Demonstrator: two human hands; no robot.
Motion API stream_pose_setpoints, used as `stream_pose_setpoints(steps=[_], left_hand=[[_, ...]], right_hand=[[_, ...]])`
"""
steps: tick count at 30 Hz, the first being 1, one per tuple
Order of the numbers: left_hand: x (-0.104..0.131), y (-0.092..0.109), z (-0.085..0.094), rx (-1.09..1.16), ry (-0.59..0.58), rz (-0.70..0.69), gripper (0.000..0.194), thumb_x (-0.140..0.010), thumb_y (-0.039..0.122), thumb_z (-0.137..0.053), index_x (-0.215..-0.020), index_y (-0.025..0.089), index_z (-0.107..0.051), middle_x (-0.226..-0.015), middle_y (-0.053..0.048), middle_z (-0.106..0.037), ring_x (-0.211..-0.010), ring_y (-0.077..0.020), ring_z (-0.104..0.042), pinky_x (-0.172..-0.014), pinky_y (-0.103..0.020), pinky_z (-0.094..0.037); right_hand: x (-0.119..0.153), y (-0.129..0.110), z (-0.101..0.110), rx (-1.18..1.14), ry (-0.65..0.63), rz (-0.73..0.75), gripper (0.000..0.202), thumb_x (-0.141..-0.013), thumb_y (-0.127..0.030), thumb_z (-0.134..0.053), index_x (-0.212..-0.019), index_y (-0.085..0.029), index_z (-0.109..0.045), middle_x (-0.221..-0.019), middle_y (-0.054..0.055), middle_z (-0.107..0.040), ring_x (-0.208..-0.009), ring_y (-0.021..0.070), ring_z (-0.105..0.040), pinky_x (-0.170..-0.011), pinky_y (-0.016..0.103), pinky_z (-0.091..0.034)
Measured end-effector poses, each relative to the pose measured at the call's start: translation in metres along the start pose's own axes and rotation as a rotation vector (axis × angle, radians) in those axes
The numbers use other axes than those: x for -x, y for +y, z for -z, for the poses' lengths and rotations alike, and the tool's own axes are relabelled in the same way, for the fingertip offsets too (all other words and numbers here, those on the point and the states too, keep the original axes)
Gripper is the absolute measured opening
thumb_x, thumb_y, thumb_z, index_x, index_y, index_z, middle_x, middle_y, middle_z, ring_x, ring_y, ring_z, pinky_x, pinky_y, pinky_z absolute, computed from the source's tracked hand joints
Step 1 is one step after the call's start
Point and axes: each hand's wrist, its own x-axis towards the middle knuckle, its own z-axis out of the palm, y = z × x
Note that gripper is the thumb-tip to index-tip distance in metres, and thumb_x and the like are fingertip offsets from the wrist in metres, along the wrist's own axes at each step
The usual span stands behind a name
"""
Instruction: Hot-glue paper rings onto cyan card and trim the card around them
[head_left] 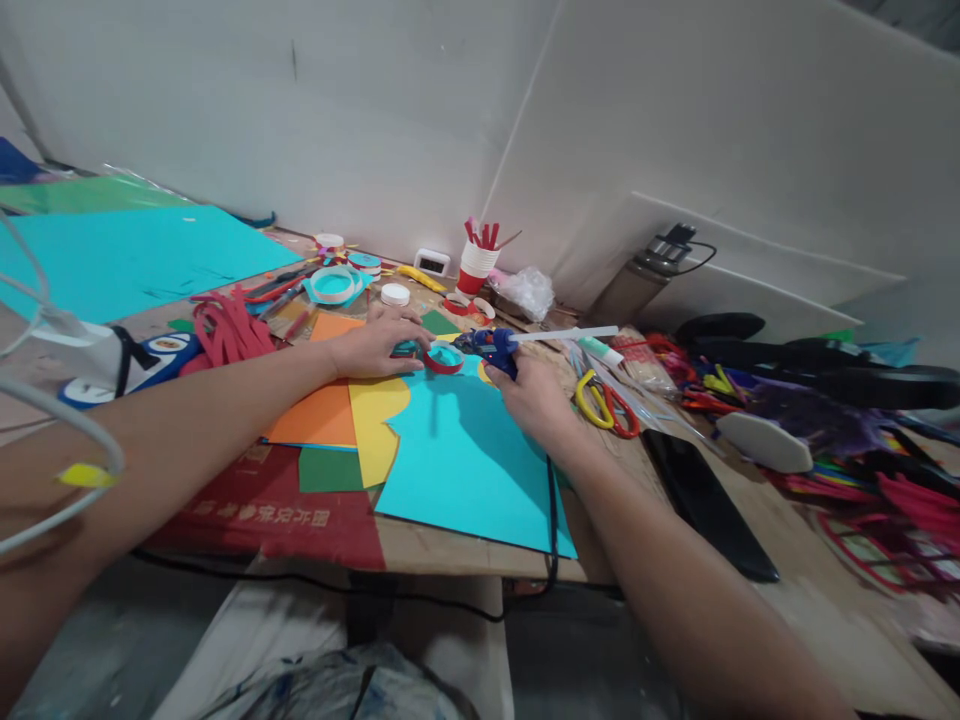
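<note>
My right hand (536, 395) is wrapped round a blue glue gun (493, 346), with a long white glue stick (566, 334) jutting from its back end. The gun's nozzle points left, just above a small red paper ring (444, 366) with a pale inside. At the ring's left edge, my left hand (379, 345) closes its thumb and fingers on it. Something teal shows between those fingers; I cannot make out what it is. Beneath lies a turquoise sheet (472, 460), overlapping yellow paper (375, 420) and orange paper (315, 415).
Red-and-yellow-handled scissors (606, 404) and a black phone (709, 505) lie right. Behind stand a cup of red strips (477, 268) and a dark bottle (641, 275). Pink strips (232, 330) lie left. A black cord (553, 520) hangs over the front edge.
</note>
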Motion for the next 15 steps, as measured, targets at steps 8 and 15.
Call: stream_pose_setpoints(steps=[8,15], left_hand=[[0.0010,0.0065,0.0014,-0.033,-0.038,0.031,0.044,-0.094,0.044,-0.062,-0.132,0.023,-0.067,-0.140,-0.013,-0.066,-0.146,-0.0351,-0.043,-0.120,-0.058,-0.025],[0.0008,0.0071,-0.0012,-0.059,-0.025,0.075,0.049,-0.094,0.048,-0.062,-0.136,0.023,-0.066,-0.145,-0.018,-0.059,-0.147,-0.0363,-0.041,-0.119,-0.059,-0.026]], right_hand=[[-0.0019,0.0026,-0.0049,0.027,0.016,0.024,0.031,-0.099,-0.032,-0.056,-0.121,-0.013,-0.068,-0.121,0.017,-0.074,-0.112,0.0330,-0.068,-0.091,0.039,-0.049],[-0.0034,0.0036,-0.0090,0.096,0.017,0.047,0.033,-0.100,-0.031,-0.055,-0.126,-0.013,-0.066,-0.123,0.018,-0.073,-0.116,0.0345,-0.066,-0.096,0.041,-0.049]])
